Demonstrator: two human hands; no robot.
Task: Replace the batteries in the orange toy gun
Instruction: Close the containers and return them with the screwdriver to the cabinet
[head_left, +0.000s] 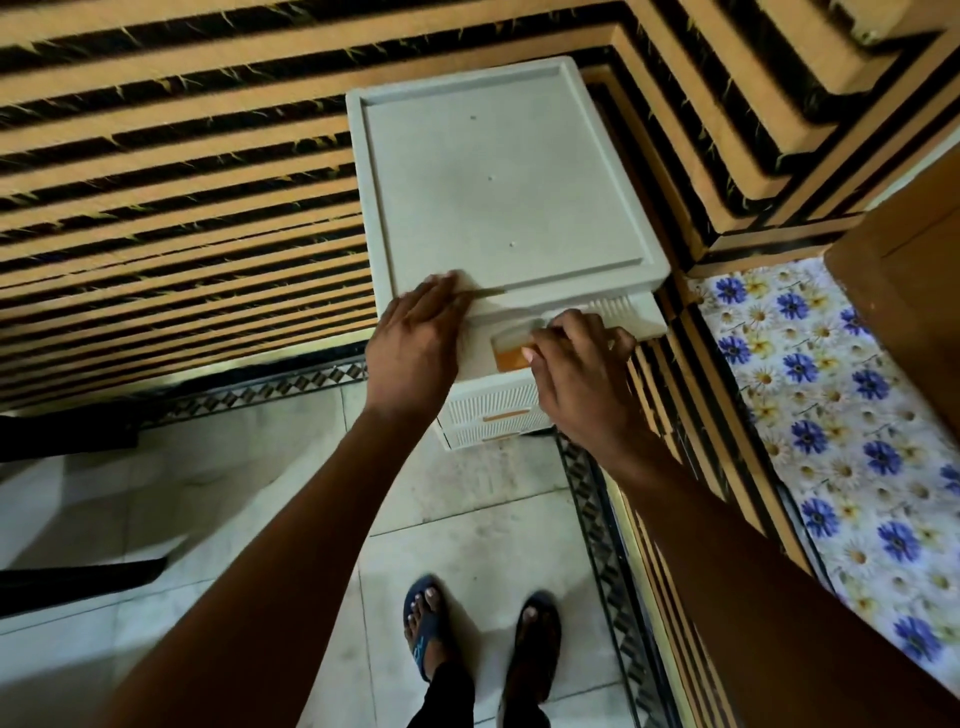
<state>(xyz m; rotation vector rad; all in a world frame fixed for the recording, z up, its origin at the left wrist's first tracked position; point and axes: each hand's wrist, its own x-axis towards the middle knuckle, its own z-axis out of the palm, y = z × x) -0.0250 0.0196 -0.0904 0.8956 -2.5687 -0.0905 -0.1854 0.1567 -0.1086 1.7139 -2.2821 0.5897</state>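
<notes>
Your left hand (415, 332) rests on the front edge of the white drawer unit's (506, 182) top, holding a thin stick-like tool (480, 294) whose tip lies across that edge. Your right hand (582, 364) curls its fingers over the top drawer (623, 312), which stands slightly pulled out, beside its orange handle (511, 357). The orange toy gun shows nowhere around the unit.

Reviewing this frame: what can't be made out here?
- Head view, top drawer: contents hidden by the cabinet top and the right hand.
- Thin object under the left hand: blurred, mostly covered.
- Lower drawers: shut, partly behind both arms.
- Toy gun and batteries: not in view.
</notes>
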